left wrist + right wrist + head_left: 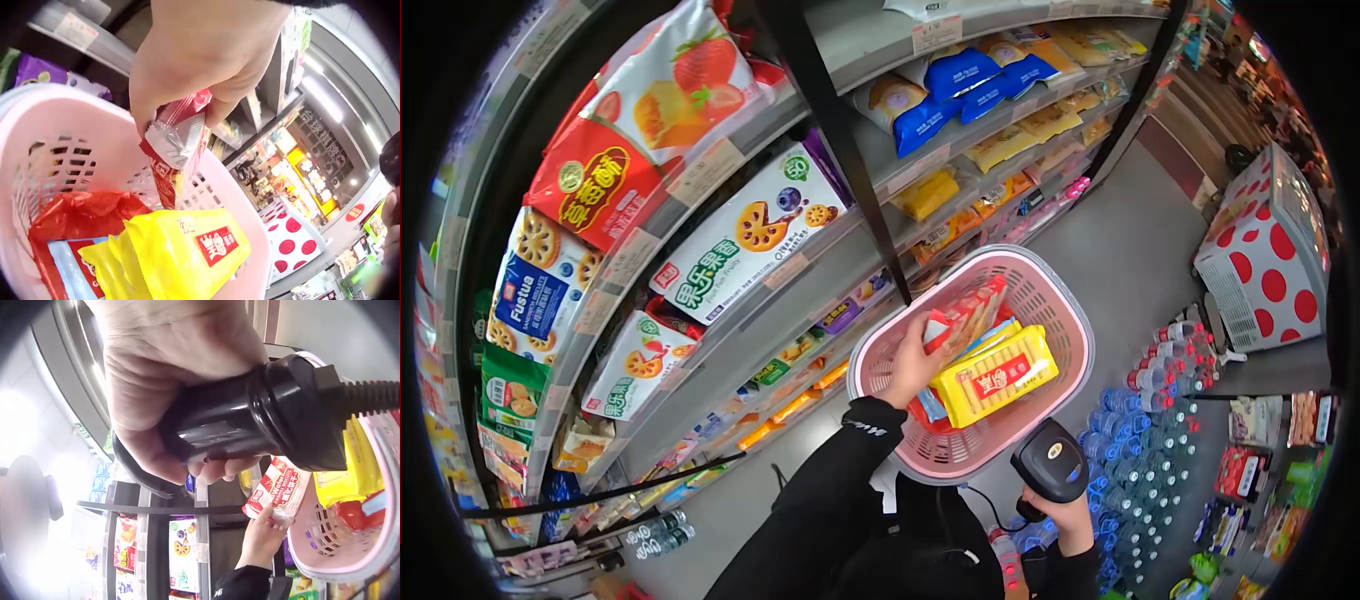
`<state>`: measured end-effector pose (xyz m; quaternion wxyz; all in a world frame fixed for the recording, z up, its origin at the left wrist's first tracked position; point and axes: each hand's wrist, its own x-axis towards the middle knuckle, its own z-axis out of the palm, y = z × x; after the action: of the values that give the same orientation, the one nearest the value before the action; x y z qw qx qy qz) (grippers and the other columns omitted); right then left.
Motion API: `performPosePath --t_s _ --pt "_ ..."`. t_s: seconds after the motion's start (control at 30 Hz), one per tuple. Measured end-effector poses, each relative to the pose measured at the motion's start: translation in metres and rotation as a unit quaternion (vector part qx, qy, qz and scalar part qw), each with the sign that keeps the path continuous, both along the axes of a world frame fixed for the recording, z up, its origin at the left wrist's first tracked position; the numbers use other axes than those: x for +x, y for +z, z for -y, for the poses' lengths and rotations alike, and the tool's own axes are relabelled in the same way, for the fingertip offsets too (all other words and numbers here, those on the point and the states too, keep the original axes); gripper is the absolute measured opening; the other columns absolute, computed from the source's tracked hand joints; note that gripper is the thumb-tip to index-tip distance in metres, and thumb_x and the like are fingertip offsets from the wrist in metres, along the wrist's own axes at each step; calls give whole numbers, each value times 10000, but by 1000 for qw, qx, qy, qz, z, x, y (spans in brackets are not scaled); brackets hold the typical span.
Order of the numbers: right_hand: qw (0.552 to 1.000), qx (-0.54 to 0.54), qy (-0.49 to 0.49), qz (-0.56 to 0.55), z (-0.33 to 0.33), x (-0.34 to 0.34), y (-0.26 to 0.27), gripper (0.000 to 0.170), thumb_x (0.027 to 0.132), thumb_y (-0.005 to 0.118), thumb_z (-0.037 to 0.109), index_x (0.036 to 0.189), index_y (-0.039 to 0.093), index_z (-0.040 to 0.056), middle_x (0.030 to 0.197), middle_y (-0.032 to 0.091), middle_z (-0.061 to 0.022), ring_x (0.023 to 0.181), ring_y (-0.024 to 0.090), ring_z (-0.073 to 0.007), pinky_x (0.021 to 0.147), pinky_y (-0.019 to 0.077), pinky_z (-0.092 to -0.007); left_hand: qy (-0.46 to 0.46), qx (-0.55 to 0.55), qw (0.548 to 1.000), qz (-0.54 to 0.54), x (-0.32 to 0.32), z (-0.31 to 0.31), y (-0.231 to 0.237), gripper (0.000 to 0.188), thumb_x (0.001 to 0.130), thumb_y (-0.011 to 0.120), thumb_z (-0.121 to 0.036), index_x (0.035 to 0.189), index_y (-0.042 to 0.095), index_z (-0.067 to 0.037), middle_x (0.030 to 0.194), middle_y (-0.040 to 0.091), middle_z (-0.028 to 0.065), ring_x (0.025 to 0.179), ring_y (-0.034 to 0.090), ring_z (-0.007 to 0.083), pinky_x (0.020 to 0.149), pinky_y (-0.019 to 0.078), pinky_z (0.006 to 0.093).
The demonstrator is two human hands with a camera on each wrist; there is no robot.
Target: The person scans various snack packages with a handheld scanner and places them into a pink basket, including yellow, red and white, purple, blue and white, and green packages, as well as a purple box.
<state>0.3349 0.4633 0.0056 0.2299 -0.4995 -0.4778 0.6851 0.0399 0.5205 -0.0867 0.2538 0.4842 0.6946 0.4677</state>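
My left hand (pixel 912 362) grips a red and white packet of wafer biscuits (pixel 968 318) at the pink basket (pixel 1086 345). In the left wrist view, thumb and fingers pinch the packet's upper part, its silvery end facing the camera. Inside the basket lie a yellow biscuit packet (pixel 998 378), a light blue packet (pixel 78 265) and a red packet (pixel 81 212). Beside the basket's near right corner, my right hand (pixel 1064 514) holds a black handheld barcode scanner (pixel 1050 462). In the right wrist view its fingers wrap the scanner's handle (pixel 219 419), and a coiled cable (pixel 372 398) leaves its end.
Shelves of packaged snacks line the left, with a white fruit-biscuit box (pixel 750 232) and a large red strawberry bag (pixel 640 130). Shrink-wrapped water bottles (pixel 1140 450) stand on the floor at right. Behind them is a red-dotted white box (pixel 1265 255).
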Motion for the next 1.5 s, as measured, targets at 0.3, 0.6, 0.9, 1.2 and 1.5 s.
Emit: performPosePath --t_s 0.3,0.6,0.9,1.2,1.5 --pt "995 -6 77 60 -4 4 -3 607 556 724 52 1098 457 -10 1024 554 -104 932 541 -175 818 420 -304 57 -71 995 44 2 10 -64 555 690 630 -74 1183 378 -54 1049 525 184 1005 504 314 839 405 344" --pt "987 33 144 64 1 4 -7 529 565 725 -18 1038 489 -3 942 577 -66 824 557 -145 759 436 -287 179 -63 943 275 0 37 -126 578 557 680 -45 1083 451 26 1004 551 165 971 533 253 834 415 316" --pt "984 -10 159 82 29 9 -9 328 616 701 10 915 569 -8 848 603 -57 750 570 -137 696 448 -269 175 -126 933 287 17 46 -95 463 623 561 68 1076 474 28 989 565 103 905 540 187 784 427 289" --pt "972 48 226 39 61 -59 36 556 571 715 54 1072 480 -11 1002 570 -98 889 556 -167 779 435 -294 -82 -83 908 403 -39 170 72 277 827 493 -45 1097 458 5 965 554 78 921 541 149 804 438 276" --pt "907 154 392 19 134 -171 83 478 554 677 79 996 530 -29 921 586 -149 832 580 -231 750 436 -295 269 -80 910 304 -193 409 101 259 816 445 -40 1070 476 2 907 582 100 798 577 155 734 474 259"
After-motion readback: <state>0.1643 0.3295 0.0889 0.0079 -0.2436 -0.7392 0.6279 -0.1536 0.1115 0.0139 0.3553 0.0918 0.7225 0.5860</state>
